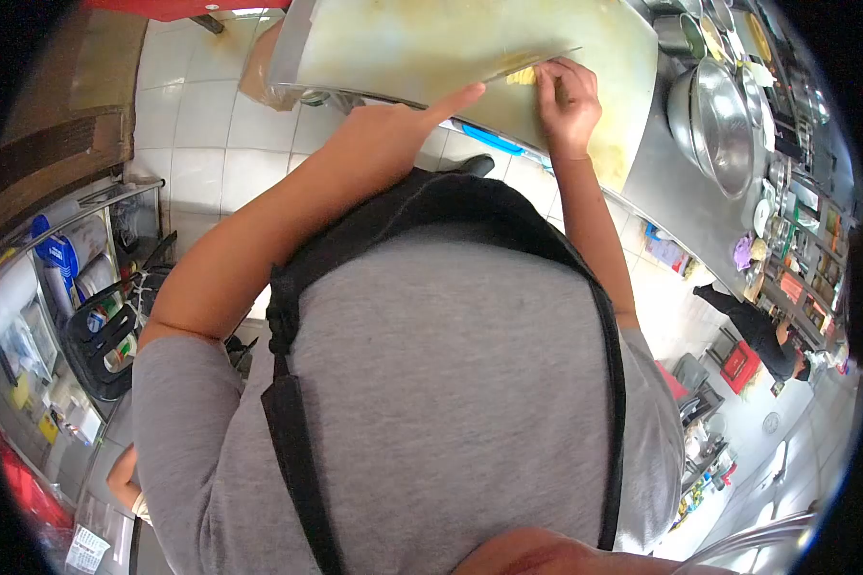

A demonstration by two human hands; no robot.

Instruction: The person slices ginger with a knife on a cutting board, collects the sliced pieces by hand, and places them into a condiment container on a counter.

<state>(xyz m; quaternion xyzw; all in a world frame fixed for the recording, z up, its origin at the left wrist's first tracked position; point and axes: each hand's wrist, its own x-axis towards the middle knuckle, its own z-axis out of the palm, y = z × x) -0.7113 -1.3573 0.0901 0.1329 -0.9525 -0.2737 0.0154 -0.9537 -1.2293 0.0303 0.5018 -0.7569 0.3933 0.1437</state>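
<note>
1. Black plastic shows at far left, in a chair (104,335) beside metal shelving (125,199) with goods on it.
2. Left hand (408,129) over the near edge of a pale, yellow-stained worktop (384,43): the index finger stretches forward along the knife, and the other fingers seem folded around its handle, which the hand hides.
3. Knife (558,56), a thin blade seen nearly edge-on, slants from the left hand towards the right fingertips.
4. Yellow food (521,77), in small pieces, lies on the worktop along the blade, between the hands.
5. Right hand (572,103): fingers bent, thumb lowered, tips just beside the food and blade. Whether they pinch anything, I cannot tell.
6. Steel bowls (724,125) sit nested on a metal counter (679,206); farther right is another person (762,331) in dark clothes.
</note>
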